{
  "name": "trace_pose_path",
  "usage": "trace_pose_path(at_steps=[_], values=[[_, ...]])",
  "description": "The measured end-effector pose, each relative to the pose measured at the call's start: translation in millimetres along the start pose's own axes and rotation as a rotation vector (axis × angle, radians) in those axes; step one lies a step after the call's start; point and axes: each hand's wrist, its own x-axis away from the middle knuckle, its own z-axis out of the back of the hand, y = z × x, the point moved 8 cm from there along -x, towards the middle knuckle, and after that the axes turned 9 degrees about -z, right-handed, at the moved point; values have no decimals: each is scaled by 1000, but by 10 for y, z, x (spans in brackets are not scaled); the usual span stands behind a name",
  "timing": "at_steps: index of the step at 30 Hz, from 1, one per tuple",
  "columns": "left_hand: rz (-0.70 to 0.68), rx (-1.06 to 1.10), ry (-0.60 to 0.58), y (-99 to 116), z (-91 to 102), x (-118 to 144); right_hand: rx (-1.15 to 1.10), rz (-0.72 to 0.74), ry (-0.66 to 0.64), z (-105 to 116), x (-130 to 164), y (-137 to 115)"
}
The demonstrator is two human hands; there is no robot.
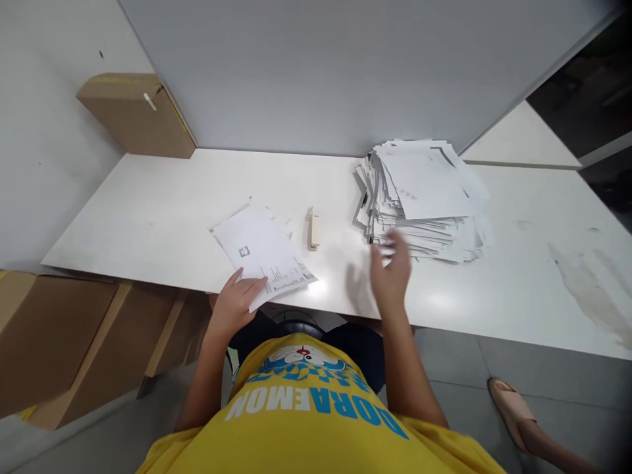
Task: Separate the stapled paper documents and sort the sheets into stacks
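Note:
Several printed sheets of paper [257, 240] lie fanned at an angle on the white table, their lower corner reaching over the front edge. My left hand [236, 299] rests at that corner, its visible fingers apart on top of the paper. My right hand [392, 270] is blurred and hovers over the table just in front of a thick stack of papers [429, 184]. A gap shows between its thumb and curled fingers, and nothing can be seen in it. Between the two hands lies a small beige stapler [314, 230], touched by neither.
A grey panel [306, 72] rises behind the table [158, 217]. One cardboard box [133, 115] stands at the back left corner; more cardboard boxes [83, 336] sit below the left edge. At lower right, another person's sandalled foot [511, 408] is on the tiled floor.

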Motion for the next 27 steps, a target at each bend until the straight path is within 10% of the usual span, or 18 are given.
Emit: trace_pose_path(at_steps=[6,12,16,22,27], values=[[-290,-29,193,429,282,-139,-686,-703,-508,-745,930,147],[-690,-96,158,917,207,-165,-734,-797,-638,-734,907,59],[-795,-98,188,881,47,-69,-741,-697,-692,-761,909,-67],[-182,132,628,44,27,-304,-597,-341,-315,-363,884,-115],[117,934,425,-219,-200,-742,-362,-153,2,-13,714,-128]])
